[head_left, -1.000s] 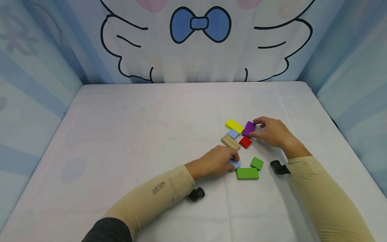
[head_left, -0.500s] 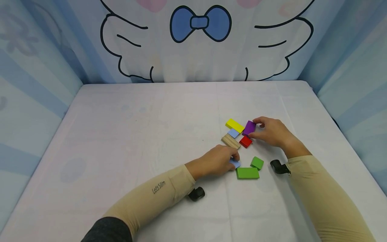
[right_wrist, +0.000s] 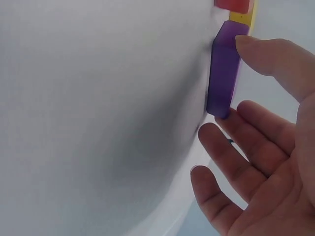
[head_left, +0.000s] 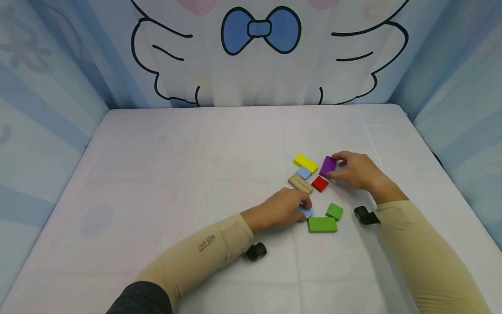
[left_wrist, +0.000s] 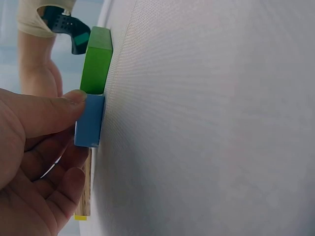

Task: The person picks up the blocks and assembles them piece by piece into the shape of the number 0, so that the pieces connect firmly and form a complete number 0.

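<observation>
Between thumb and fingers my left hand (head_left: 280,208) pinches a light blue block (head_left: 305,212), largely covered in the head view. The left wrist view shows this blue block (left_wrist: 89,123) touching the end of a long green block (left_wrist: 97,63). Farther up on the right, my right hand (head_left: 354,170) grips a purple block (head_left: 327,166) by its two ends. In the right wrist view the thumb lies on one end of the purple block (right_wrist: 225,69) and a fingertip at the other; the remaining fingers are loosely bent. The purple block stands apart from its neighbours.
A yellow block (head_left: 305,162), a second light blue block (head_left: 303,172) and a wooden block (head_left: 300,183) lie in a touching row. Beside them is a red block (head_left: 320,183). A small green block (head_left: 334,211) touches the long green block (head_left: 322,225). White cloth covers the table (head_left: 176,174).
My right hand has slid the purple block slightly right, opening a gap from the yellow and red blocks. The left hand stays in place on the light blue block.
</observation>
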The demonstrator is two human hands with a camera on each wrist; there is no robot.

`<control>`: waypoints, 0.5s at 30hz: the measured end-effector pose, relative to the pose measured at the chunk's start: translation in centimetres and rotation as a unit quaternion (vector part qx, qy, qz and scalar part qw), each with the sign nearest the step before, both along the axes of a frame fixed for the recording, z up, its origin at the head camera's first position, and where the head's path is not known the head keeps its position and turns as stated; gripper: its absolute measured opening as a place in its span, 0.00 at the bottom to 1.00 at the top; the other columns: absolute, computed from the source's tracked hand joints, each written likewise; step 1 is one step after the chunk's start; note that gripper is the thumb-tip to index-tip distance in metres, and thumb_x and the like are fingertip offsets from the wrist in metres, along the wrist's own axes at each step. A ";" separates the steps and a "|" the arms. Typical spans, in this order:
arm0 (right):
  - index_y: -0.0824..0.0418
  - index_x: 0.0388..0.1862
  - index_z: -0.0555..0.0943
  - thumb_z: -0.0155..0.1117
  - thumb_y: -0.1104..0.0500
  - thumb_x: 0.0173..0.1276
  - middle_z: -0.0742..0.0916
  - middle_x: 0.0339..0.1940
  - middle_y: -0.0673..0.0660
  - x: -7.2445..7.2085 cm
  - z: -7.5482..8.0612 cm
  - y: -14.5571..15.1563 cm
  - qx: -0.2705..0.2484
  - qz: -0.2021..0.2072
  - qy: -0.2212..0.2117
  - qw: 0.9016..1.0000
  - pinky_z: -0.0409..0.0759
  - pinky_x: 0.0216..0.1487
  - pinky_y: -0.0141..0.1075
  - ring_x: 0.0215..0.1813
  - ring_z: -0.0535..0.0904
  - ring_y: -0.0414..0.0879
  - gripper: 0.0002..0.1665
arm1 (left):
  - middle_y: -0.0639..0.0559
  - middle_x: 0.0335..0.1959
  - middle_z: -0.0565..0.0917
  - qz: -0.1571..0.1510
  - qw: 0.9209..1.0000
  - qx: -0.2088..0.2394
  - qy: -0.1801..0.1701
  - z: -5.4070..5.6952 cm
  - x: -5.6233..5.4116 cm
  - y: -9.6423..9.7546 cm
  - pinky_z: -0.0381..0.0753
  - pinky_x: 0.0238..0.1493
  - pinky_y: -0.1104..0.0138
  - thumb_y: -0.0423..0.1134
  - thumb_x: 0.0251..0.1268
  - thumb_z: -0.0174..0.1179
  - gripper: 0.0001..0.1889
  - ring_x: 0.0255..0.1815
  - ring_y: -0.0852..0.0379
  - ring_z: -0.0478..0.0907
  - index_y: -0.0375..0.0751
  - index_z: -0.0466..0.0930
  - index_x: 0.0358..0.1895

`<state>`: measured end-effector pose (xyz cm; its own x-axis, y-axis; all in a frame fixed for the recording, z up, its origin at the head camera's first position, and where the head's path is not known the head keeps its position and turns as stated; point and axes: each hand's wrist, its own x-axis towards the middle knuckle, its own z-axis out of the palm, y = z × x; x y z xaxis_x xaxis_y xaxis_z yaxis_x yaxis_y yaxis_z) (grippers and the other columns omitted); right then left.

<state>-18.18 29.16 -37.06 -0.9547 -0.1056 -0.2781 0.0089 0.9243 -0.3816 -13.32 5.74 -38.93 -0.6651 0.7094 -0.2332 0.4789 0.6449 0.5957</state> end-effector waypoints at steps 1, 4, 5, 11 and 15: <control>0.69 0.71 0.68 0.68 0.50 0.66 0.77 0.61 0.73 0.0 0.0 0.1 0.000 -0.001 -0.001 1.000 0.72 0.61 0.60 0.62 0.71 0.68 0.40 | 0.59 0.48 0.83 0.000 1.000 -0.001 0.001 0.0 0.0 0.0 0.74 0.53 0.75 0.37 0.66 0.68 0.12 0.48 0.64 0.76 0.45 0.82 0.50; 0.69 0.71 0.68 0.69 0.49 0.65 0.77 0.61 0.73 0.0 0.0 0.4 0.003 0.002 -0.003 1.000 0.72 0.60 0.60 0.62 0.70 0.68 0.42 | 0.59 0.48 0.83 0.000 1.000 -0.002 0.002 0.1 0.0 0.0 0.74 0.53 0.74 0.38 0.66 0.68 0.12 0.48 0.65 0.76 0.45 0.82 0.50; 0.69 0.71 0.67 0.69 0.49 0.65 0.77 0.61 0.73 0.1 0.0 0.5 0.004 0.003 -0.003 1.000 0.72 0.60 0.60 0.62 0.70 0.68 0.42 | 0.59 0.48 0.83 0.000 1.000 -0.002 0.002 0.1 0.0 0.0 0.74 0.53 0.74 0.38 0.66 0.68 0.12 0.48 0.65 0.76 0.45 0.82 0.50; 0.69 0.72 0.66 0.71 0.50 0.64 0.76 0.61 0.73 0.4 -0.1 0.9 0.003 0.004 -0.006 1.000 0.72 0.60 0.60 0.62 0.69 0.69 0.43 | 0.58 0.49 0.83 0.002 1.000 0.001 0.003 0.1 0.1 0.0 0.74 0.53 0.74 0.37 0.66 0.68 0.12 0.48 0.64 0.76 0.45 0.82 0.51; 0.67 0.72 0.66 0.71 0.51 0.63 0.75 0.62 0.73 0.7 -0.2 1.1 -0.004 0.002 -0.012 1.000 0.73 0.59 0.61 0.63 0.68 0.69 0.43 | 0.58 0.49 0.84 0.003 1.000 0.004 0.004 0.0 0.2 0.0 0.74 0.53 0.74 0.37 0.66 0.69 0.12 0.48 0.64 0.76 0.45 0.82 0.51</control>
<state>-17.44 30.27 -37.24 -0.9475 -0.1114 -0.2998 0.0143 0.9216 -0.3878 -13.16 5.76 -38.89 -0.6706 0.7078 -0.2219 0.4805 0.6424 0.5970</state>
